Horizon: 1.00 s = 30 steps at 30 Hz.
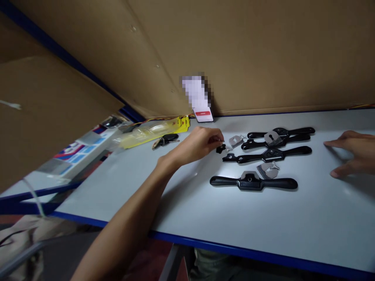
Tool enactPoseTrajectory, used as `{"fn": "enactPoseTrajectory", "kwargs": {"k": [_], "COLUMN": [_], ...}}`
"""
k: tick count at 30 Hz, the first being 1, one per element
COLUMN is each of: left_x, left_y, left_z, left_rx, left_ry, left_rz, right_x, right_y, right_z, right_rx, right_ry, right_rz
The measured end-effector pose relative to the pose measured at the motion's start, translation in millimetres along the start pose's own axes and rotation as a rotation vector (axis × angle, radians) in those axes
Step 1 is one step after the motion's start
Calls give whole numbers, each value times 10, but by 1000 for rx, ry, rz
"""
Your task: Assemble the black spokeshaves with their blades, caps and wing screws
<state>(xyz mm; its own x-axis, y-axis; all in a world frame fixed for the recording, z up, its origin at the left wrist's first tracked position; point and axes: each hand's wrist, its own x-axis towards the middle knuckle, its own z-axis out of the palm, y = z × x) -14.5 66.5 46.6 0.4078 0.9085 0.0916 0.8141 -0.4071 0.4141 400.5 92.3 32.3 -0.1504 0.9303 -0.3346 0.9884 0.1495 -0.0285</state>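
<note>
The head view shows a pale grey table [205, 218] with a blue edge and brown cardboard walls behind it. Four black spokeshave bodies [254, 182] lie in a loose stack of rows right of centre, handles running left to right. Three grey metal plates [268, 169] lie among them: one between the two near bodies, one on the far pair, one at the far left. One small black knob [220, 148] sits just left of the third body. The left hand [199, 144] reaches in from the near left, its fingertips bunched together right at the knob; whether they grip it cannot be told. The right hand [353, 154] rests at the right edge, fingers spread apart, holding nothing. Further left lie one bunch of keys [165, 139] and yellow packaging [155, 130]; one phone [202, 115] leans on the cardboard
</note>
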Motion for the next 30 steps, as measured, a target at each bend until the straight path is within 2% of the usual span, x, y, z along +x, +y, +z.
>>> {"fn": "enactPoseTrajectory", "kwargs": {"k": [5, 12, 16, 21, 27, 30], "left_x": [2, 39, 19, -9, -37, -42], "left_y": [104, 235, 305, 388, 446, 451], "left_z": [47, 201, 238, 303, 358, 382], "left_rx": [-191, -681, -874, -1002, -1095, -1108], "left_ry": [57, 105, 112, 58, 7, 2], "left_rz": [-14, -67, -106, -144, -108, -82], "right_x": [-2, -53, -94, -127, -123, -117], "right_y": [20, -4, -44, -23, 77, 124], "right_z": [20, 31, -10, -30, 10, -47], "right_rx": [12, -44, -53, -12, -12, 4], "right_ry": [38, -5, -28, -43, 1, -33], "right_rz": [-33, 3, -5, -47, -54, -54]}}
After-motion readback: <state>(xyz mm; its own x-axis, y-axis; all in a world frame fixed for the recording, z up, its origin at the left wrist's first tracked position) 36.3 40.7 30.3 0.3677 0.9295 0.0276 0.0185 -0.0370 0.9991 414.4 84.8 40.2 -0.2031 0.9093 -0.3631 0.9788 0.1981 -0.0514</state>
